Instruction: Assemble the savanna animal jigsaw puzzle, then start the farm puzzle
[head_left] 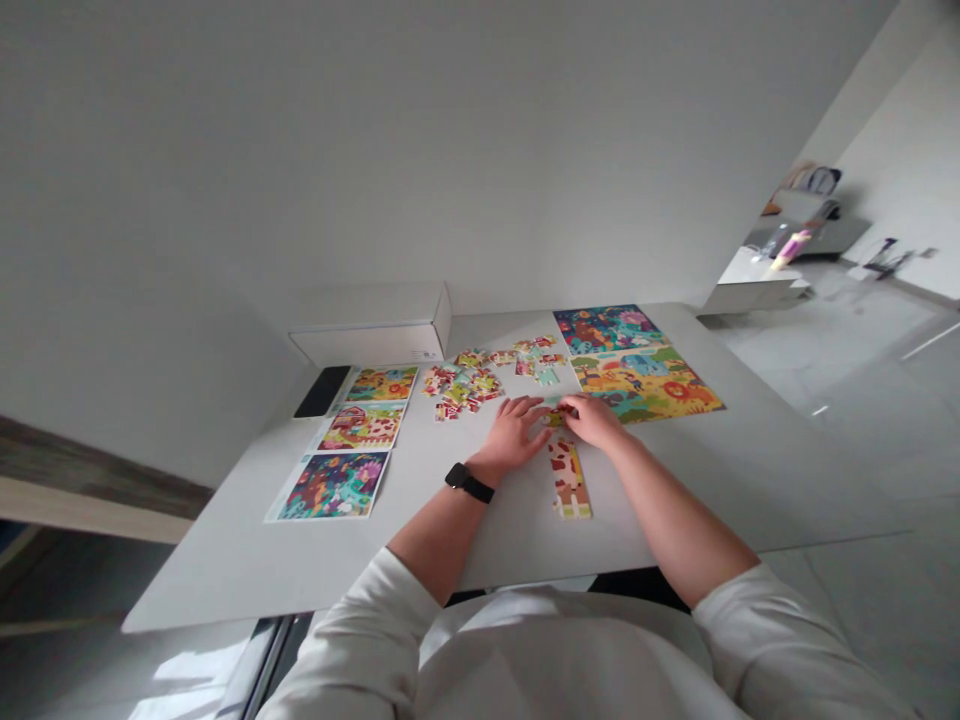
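Observation:
A narrow joined strip of jigsaw puzzle (570,480) with a brown-patched pattern lies on the table in front of me. At its far end, my right hand (595,422) has its fingers pinched on a yellowish puzzle piece (553,419), partly covered by the fingertips. My left hand (516,432), with a black watch on the wrist, lies palm down just left of the strip. Its fingers are spread, the tips close to that piece. Beyond my left hand is a heap of loose puzzle pieces (465,384), with several more spread toward the right.
Two assembled puzzles (645,385) lie at the right on the grey table (450,540). On the left is a printed picture sheet (337,487) with three scenes. Behind it are a black phone-like slab (322,391) and a white box (367,342) against the wall.

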